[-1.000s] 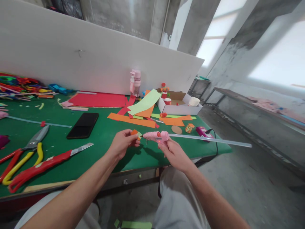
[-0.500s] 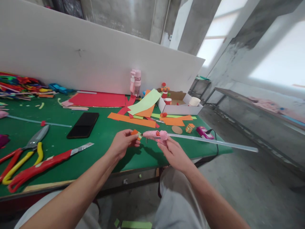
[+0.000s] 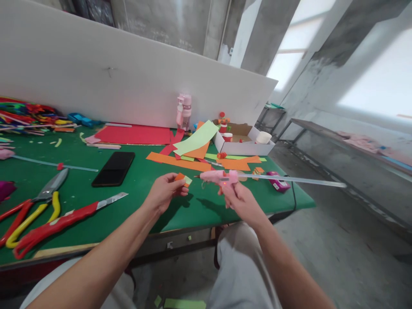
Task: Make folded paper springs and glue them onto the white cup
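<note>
Between the thumb and fingers of my left hand (image 3: 164,191) is a small folded paper piece (image 3: 184,179), orange with a pale green part. My right hand (image 3: 241,198) grips a pink hot glue gun (image 3: 219,176) by its handle, and a small light glows on it. Its nozzle points left at the paper, with a short gap between them. A long clear glue stick (image 3: 296,179) sticks out of the gun's back end to the right. Behind the gun lie a folded orange-and-green paper piece (image 3: 258,171) and a purple box (image 3: 278,183) with a cord.
A black phone (image 3: 113,169), a red-handled knife (image 3: 74,221) and pliers-like shears (image 3: 41,201) lie on the left of the green table. Paper strips (image 3: 178,161), a pink bottle (image 3: 184,112) and a white box (image 3: 247,148) stand farther back. The table's right edge drops to the floor.
The glue gun has moved right, away from the paper piece, and is turned slightly. My left hand stays nearly in place, with the paper's green part now showing more.
</note>
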`<action>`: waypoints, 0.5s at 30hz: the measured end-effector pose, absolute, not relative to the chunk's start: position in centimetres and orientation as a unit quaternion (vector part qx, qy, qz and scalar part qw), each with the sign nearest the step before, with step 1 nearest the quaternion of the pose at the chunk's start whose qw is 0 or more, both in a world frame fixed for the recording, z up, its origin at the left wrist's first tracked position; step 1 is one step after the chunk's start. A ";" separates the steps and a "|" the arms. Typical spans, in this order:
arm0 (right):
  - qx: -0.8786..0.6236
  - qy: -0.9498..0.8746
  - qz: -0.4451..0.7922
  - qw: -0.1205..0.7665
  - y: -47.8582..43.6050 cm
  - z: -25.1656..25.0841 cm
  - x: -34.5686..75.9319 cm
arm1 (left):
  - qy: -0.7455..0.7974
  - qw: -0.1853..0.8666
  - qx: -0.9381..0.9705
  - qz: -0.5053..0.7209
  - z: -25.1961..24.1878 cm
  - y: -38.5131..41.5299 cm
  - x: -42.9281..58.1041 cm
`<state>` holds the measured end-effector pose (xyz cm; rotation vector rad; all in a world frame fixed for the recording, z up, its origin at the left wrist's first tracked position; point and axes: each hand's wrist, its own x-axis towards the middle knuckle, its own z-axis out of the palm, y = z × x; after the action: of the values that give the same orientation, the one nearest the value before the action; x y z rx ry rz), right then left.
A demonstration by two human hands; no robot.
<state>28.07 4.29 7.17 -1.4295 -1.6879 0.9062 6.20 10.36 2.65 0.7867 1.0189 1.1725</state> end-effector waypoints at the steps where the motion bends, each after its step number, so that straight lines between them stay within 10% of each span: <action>1: -0.552 -0.620 0.396 0.393 4.5 7.3 28.1 | 0.446 0.644 0.344 0.517 2.7 10.4 6.1; 7: -0.504 -0.453 0.568 0.467 6.0 7.0 28.4 | 0.442 0.643 0.328 0.533 3.3 10.6 5.4; 15: -0.655 -0.542 0.455 0.263 8.5 4.2 29.0 | 0.448 0.641 0.313 0.538 3.6 10.9 4.1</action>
<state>29.00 8.47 4.15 -1.7725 -1.4667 1.2308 4.13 10.95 3.62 0.7140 1.0224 1.2269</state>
